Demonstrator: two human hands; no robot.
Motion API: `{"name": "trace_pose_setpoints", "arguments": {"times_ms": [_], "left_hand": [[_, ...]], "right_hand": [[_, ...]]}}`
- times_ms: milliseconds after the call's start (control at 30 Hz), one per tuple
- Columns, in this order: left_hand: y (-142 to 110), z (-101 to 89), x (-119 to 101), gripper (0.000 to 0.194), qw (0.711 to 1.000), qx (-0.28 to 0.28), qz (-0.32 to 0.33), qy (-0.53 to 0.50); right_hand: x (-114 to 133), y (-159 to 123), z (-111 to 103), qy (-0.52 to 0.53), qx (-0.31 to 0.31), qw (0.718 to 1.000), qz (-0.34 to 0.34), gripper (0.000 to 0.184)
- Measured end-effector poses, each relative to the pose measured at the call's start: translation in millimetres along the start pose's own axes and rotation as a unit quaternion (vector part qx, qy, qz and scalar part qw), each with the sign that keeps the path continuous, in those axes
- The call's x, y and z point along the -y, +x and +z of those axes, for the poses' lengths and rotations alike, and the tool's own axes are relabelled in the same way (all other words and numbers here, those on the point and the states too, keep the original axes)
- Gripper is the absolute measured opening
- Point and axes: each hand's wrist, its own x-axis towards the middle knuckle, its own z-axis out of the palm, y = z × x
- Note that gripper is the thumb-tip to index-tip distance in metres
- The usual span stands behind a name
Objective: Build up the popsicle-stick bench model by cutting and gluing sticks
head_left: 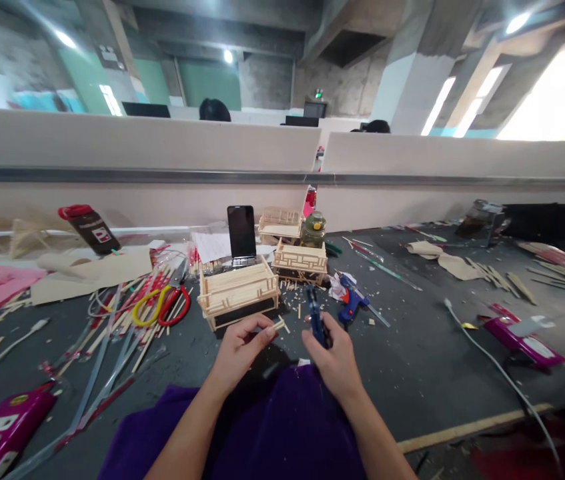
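My left hand (242, 347) pinches a small piece of thin wooden sticks (280, 325) between thumb and fingertips; the sticks appear joined crosswise. In my right hand (332, 350) is a dark blue hand tool that looks like pliers (316, 317), its head pointing away from me. Just beyond my left hand stands a wooden stick model (238, 291) shaped like a bench with low railings. Two similar models, a nearer one (301, 259) and a farther one (281, 224), stand behind it. A blue glue gun (352, 303) lies right of the pliers.
Scissors with yellow and red handles (159, 307) lie over loose sticks and plastic sleeves at left. A phone (241, 232) stands upright behind the bench model, near a green jar (315, 230). A red-lidded bottle (91, 230) leans at left. A white cable (497, 373) crosses the right side.
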Motion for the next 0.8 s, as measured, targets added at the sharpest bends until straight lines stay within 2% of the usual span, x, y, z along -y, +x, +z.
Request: {"name": "trace_pose_setpoints", "arguments": {"times_ms": [100, 167, 233, 333, 500, 667, 800], "left_hand": [[0.0, -0.4, 2.3, 0.027, 0.999, -0.012, -0.007, -0.035], [0.3, -1.2, 4.7, 0.027, 0.998, -0.016, -0.015, -0.065], [0.7, -1.7, 6.9, 0.028, 0.996, -0.02, -0.023, -0.088], [1.1, -1.7, 8.1, 0.029, 0.993, -0.032, -0.025, -0.111], [0.3, -1.0, 6.1, 0.026, 0.988, -0.041, -0.033, -0.146], [0.0, -1.5, 4.8, 0.025, 0.985, -0.06, -0.033, -0.159], [0.3, -1.5, 4.4, 0.025, 0.984, -0.058, -0.04, -0.161]], "right_hand": [[11.1, 10.6, -11.5, -0.1, 0.006, 0.992, 0.072, 0.031], [21.0, 18.5, -12.5, -0.199, 0.019, 0.973, 0.112, 0.038], [28.7, 26.0, -6.0, -0.295, 0.028, 0.946, 0.129, 0.042], [30.5, 36.1, 13.0, -0.388, 0.033, 0.914, 0.115, 0.042], [15.0, 49.8, 39.5, -0.439, 0.018, 0.891, 0.115, 0.05], [7.6, 61.1, 49.9, -0.433, 0.022, 0.892, 0.127, 0.053], [7.6, 63.7, 52.9, -0.436, 0.012, 0.893, 0.112, 0.054]]}}
